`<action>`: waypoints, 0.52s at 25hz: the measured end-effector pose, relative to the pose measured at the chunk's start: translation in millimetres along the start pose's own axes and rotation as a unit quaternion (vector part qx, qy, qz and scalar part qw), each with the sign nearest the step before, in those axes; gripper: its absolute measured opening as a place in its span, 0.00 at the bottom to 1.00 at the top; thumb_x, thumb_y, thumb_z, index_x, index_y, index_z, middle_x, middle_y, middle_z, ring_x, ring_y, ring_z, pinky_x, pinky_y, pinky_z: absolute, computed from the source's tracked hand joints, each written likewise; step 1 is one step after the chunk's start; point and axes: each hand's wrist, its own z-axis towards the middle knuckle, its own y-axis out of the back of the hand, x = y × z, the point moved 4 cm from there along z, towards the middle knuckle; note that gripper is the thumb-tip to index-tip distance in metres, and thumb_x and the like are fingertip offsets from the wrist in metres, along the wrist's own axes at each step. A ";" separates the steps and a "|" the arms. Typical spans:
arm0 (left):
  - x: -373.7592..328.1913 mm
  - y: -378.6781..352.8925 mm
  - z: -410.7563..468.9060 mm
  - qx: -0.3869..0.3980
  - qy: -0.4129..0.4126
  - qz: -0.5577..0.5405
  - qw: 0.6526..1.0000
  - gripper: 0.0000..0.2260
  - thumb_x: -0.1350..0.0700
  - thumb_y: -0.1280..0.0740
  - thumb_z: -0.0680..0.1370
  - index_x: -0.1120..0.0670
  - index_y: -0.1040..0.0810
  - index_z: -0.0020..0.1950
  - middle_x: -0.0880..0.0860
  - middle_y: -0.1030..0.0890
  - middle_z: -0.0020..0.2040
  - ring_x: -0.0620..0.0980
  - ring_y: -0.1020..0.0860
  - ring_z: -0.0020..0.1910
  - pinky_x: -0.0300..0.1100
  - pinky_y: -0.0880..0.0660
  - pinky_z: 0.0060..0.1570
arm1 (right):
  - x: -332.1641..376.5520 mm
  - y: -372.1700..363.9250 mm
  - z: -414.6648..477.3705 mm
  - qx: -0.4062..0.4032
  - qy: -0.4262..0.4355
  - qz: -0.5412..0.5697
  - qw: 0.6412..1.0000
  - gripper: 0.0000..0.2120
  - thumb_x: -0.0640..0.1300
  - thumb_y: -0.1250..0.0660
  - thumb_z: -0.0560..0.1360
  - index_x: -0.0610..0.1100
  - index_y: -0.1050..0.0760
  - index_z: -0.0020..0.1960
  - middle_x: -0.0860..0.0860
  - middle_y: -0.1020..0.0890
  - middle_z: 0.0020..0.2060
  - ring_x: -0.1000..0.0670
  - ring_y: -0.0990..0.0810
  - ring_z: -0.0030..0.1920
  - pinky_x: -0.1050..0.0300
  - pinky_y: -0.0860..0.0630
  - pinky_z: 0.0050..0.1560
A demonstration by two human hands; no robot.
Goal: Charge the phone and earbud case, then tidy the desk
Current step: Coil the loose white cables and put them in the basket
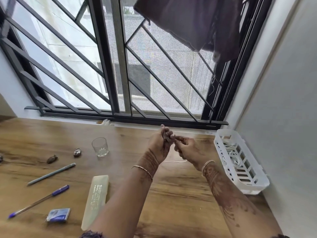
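**Handling the white cable above the surface, both hands engaged**

Obs: Left hand (162, 140) and right hand (186, 148) meet in mid-air over the far middle of the wooden surface (171, 194), fingertips touching or nearly so. Left hand is curled around something small and pale; right hand pinches at the same spot. The item itself is blurred and I cannot tell whether it is a plug end or a bundle. A thin white cable (175, 161) shows below the hands, running between the wrists.

Task items: no phone or earbud case can be identified in view. More white cable lies coiled in the white basket (257, 182) at the right, against the wall.

Clutter left of the hands: drinking glass (100, 146), grey pen (51, 174), blue pen (39, 201), a pale flat case (96, 200), a small blue box (58, 215), and two small dark objects, (77, 152) and (52, 159).

Judgement: step in hand looks like freeing or readying a cable end for charging.

Method notes:
- Hold by the connector body, not the cord, to spare the joint.
- Feed slack through the right hand slowly so loops do not knot.
- Keep the trailing cable clear of the glass; a snag could tip it.
- Check connector orientation before seating it in any device.
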 end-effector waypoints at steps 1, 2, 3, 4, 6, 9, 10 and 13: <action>-2.8 1.1 1.9 -0.018 -0.012 0.009 1.000 0.17 0.53 0.49 0.84 0.55 0.33 0.37 0.48 0.31 0.24 0.44 0.33 0.27 0.32 0.31 0.23 | -3.9 -5.1 -2.4 0.024 -0.023 0.009 0.999 0.07 0.44 0.39 0.80 0.49 0.22 0.49 0.50 0.28 0.30 0.56 0.35 0.23 0.65 0.41 0.22; -4.8 2.8 3.3 -0.036 -0.021 0.035 0.998 0.17 0.52 0.50 0.84 0.55 0.33 0.38 0.48 0.30 0.24 0.43 0.31 0.24 0.33 0.32 0.23 | -6.9 -8.6 -5.3 0.044 -0.041 0.013 0.998 0.07 0.44 0.39 0.80 0.48 0.23 0.49 0.51 0.28 0.29 0.56 0.36 0.24 0.65 0.42 0.22; -5.8 4.8 4.2 -0.051 -0.029 0.082 0.995 0.17 0.52 0.50 0.84 0.54 0.32 0.38 0.48 0.30 0.25 0.44 0.31 0.24 0.34 0.33 0.25 | -8.3 -10.3 -8.1 0.060 -0.052 0.007 0.997 0.07 0.44 0.39 0.80 0.47 0.22 0.47 0.51 0.29 0.28 0.55 0.36 0.24 0.64 0.42 0.23; -5.2 8.4 5.3 -0.066 -0.039 0.137 0.988 0.17 0.52 0.51 0.84 0.54 0.31 0.39 0.49 0.29 0.28 0.45 0.30 0.25 0.35 0.34 0.26 | -8.5 -10.8 -10.4 0.073 -0.054 -0.011 0.996 0.09 0.45 0.38 0.79 0.47 0.21 0.44 0.51 0.29 0.28 0.56 0.36 0.24 0.64 0.42 0.23; -1.4 17.2 6.0 -0.083 -0.061 0.237 0.966 0.16 0.55 0.51 0.84 0.56 0.31 0.40 0.53 0.29 0.32 0.48 0.31 0.29 0.37 0.32 0.27 | -6.1 -9.8 -13.0 0.096 -0.048 -0.058 0.993 0.13 0.48 0.36 0.78 0.45 0.20 0.38 0.52 0.30 0.27 0.56 0.36 0.23 0.64 0.43 0.23; 6.9 32.5 4.2 -0.061 -0.094 0.430 0.896 0.15 0.58 0.49 0.84 0.56 0.31 0.40 0.54 0.28 0.33 0.49 0.30 0.29 0.35 0.31 0.25 | 6.3 -2.3 -11.5 0.100 -0.031 -0.066 0.992 0.14 0.48 0.35 0.77 0.45 0.21 0.35 0.54 0.30 0.26 0.56 0.37 0.23 0.64 0.43 0.24; 7.7 36.2 1.2 -0.053 -0.106 0.485 0.867 0.15 0.59 0.48 0.83 0.56 0.30 0.39 0.53 0.27 0.32 0.49 0.30 0.28 0.33 0.32 0.24 | 11.8 1.4 -9.5 0.097 -0.020 -0.064 0.993 0.13 0.48 0.35 0.77 0.45 0.21 0.35 0.54 0.30 0.26 0.56 0.37 0.24 0.63 0.43 0.24; 9.2 34.3 -10.3 -0.035 -0.116 0.500 0.858 0.16 0.61 0.48 0.82 0.59 0.27 0.39 0.53 0.27 0.30 0.45 0.29 0.25 0.31 0.35 0.22 | 19.4 12.8 -0.6 0.067 0.008 -0.082 0.994 0.12 0.49 0.36 0.78 0.47 0.22 0.37 0.55 0.29 0.29 0.56 0.36 0.26 0.64 0.40 0.26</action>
